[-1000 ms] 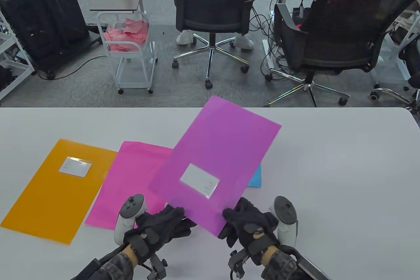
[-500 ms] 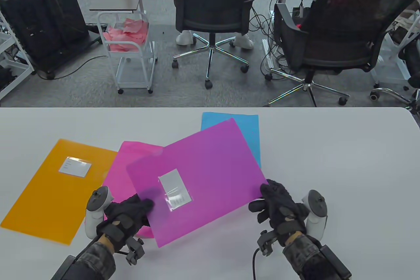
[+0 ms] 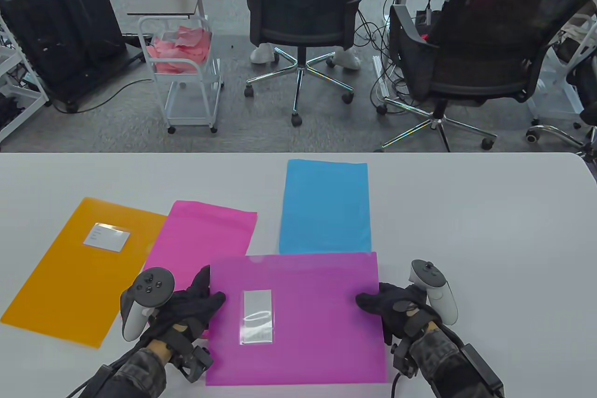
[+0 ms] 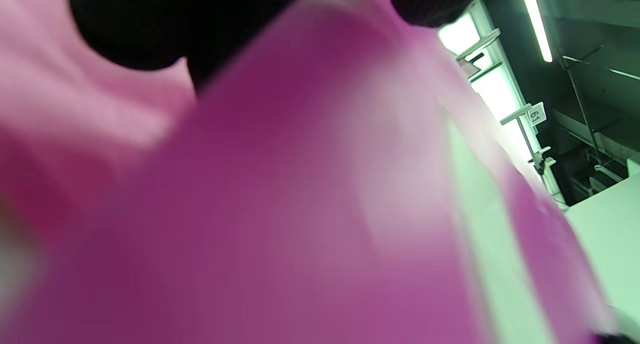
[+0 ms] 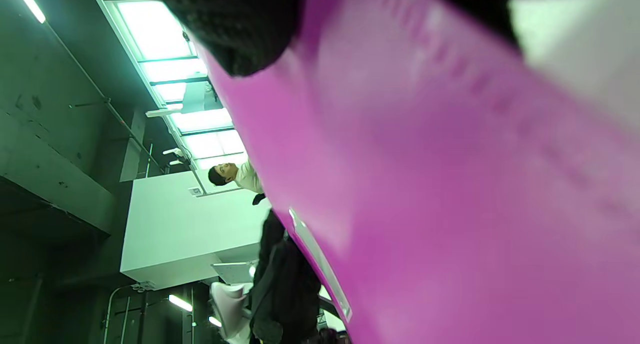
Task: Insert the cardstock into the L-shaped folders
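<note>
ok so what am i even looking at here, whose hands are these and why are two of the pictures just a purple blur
These are a person's two hands in black sensor gloves; the white gadgets strapped to their backs are trackers, not held. The big picture looks down at a white table from above. The other two come from cameras on each wrist, so close to the sheet that it fills them.

The left hand and right hand hold a purple folder by its side edges, near the table's front edge. Whether it rests on the table is unclear. Behind it lie a blue sheet, a pink sheet and an orange folder with a white label. Each hand's grip is on the purple folder.
</note>
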Motion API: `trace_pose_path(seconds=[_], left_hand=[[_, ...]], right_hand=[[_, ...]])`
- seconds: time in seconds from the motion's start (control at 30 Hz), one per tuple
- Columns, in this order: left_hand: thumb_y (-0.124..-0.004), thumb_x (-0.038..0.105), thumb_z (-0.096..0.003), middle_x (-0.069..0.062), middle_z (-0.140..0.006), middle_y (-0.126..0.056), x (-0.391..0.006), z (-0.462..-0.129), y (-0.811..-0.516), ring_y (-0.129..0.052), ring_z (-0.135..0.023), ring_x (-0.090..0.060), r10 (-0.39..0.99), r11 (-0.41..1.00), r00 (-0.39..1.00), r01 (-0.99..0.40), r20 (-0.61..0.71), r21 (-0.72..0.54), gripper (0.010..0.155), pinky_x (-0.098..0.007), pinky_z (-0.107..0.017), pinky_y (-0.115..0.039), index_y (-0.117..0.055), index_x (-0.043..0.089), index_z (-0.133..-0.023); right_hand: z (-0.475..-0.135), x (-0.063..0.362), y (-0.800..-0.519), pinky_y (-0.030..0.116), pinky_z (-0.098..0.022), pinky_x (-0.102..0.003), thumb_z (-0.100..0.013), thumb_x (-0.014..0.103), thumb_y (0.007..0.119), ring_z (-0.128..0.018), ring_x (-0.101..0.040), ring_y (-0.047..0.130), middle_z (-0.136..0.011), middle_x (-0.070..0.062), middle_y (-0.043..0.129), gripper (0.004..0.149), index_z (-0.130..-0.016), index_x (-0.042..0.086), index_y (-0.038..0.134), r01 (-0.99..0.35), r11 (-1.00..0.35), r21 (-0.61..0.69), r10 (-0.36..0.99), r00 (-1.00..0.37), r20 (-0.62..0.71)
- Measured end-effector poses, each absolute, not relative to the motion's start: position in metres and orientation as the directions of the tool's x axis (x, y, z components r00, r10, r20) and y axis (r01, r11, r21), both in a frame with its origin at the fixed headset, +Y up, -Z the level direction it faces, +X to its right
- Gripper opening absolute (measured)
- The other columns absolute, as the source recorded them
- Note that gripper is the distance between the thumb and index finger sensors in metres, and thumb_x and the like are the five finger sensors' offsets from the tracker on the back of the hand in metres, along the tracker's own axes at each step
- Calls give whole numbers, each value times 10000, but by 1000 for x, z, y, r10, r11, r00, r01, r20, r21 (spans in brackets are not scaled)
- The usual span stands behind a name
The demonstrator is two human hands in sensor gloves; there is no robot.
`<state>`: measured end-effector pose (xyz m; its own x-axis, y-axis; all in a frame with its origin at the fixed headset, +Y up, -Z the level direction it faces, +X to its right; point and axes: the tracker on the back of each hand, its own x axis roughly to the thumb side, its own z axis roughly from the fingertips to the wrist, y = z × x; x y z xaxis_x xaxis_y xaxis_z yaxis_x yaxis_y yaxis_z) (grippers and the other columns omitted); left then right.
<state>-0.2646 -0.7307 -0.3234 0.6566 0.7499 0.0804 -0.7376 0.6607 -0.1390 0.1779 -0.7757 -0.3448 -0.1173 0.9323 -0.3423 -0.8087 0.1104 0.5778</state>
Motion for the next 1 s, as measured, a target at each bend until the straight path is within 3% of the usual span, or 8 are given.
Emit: trace_pose_path(seconds=[0.13, 0.23, 0.33, 0.57, 0.67, 0.77, 0.87, 1.0], left_hand=[[-831, 547, -446, -255, -1070, -404, -255, -323, -719, -879, -850, -467, 512, 856, 836, -514, 199, -45, 1039, -584, -512, -787, -60, 145, -1017], [-797, 729, -417, -259, -1109, -164, -249, -321, -718, -580, -1023, -561, 383, 923, 885, -356, 265, -145, 1131, -664, -612, -658, 26, 242, -1021], [-776, 760, -410, -218, -1136, -257, -241, -318, -719, -526, -1043, -559, 307, 950, 892, -266, 331, -164, 965, -685, -629, -616, -339, 245, -1098], [-755, 644, -447, -207, -1118, -422, -220, -302, -713, -593, -1017, -523, 34, 993, 873, -84, 487, 82, 799, -663, -630, -622, -460, 241, -1071], [-803, 452, -464, -145, -1062, -634, -214, -296, -712, -778, -947, -447, 3, 977, 874, -105, 486, 184, 605, -611, -610, -691, -598, 282, -1007], [-833, 321, -437, -28, -662, -1025, -211, -292, -706, -1129, -453, -253, 81, 936, 868, -236, 491, 262, 409, -455, -354, -910, -823, 252, -840], [-827, 300, -434, -53, -651, -1015, -217, -298, -707, -1122, -364, -248, 308, 902, 851, -404, 426, 153, 397, -445, -299, -909, -841, 257, -829], [-812, 300, -434, -49, -655, -1009, -220, -302, -709, -1107, -338, -240, 333, 901, 853, -414, 402, 130, 394, -445, -280, -904, -845, 277, -827]], right_hand=[[-344, 172, -778, 835, -12, -283, -394, 364, 783, -212, -262, 987, -508, -163, 975, 442, -770, 138, 725, -773, 86, 629, 930, -165, -329], [-343, 169, -779, 833, -9, -288, -388, 361, 785, -208, -266, 986, -502, -168, 976, 441, -764, 136, 734, -762, 78, 643, 929, -178, -324], [-344, 169, -779, 835, -8, -281, -390, 362, 780, -206, -258, 987, -498, -164, 977, 441, -764, 133, 731, -771, 87, 631, 931, -163, -327], [-341, 181, -785, 841, -1, -266, -394, 363, 773, -194, -240, 989, -480, -160, 977, 445, -760, 115, 723, -838, 117, 533, 884, -157, -441], [-340, 182, -785, 841, 0, -266, -397, 361, 771, -194, -241, 988, -478, -162, 976, 445, -759, 108, 721, -843, 110, 527, 870, -174, -460], [-339, 182, -778, 846, -42, -307, -410, 379, 782, -258, -276, 989, -521, -158, 969, 449, -747, 92, 709, -821, -68, 567, 830, -362, -425], [-336, 182, -764, 838, -61, -344, -373, 482, 815, -285, -329, 967, -529, -201, 938, 594, -738, 34, 681, -757, -405, 512, 663, -629, -406], [-332, 173, -744, 823, -124, -362, -344, 583, 790, -371, -363, 924, -672, -265, 818, 813, -839, 0, 513, -436, -759, 483, 299, -893, -337]])
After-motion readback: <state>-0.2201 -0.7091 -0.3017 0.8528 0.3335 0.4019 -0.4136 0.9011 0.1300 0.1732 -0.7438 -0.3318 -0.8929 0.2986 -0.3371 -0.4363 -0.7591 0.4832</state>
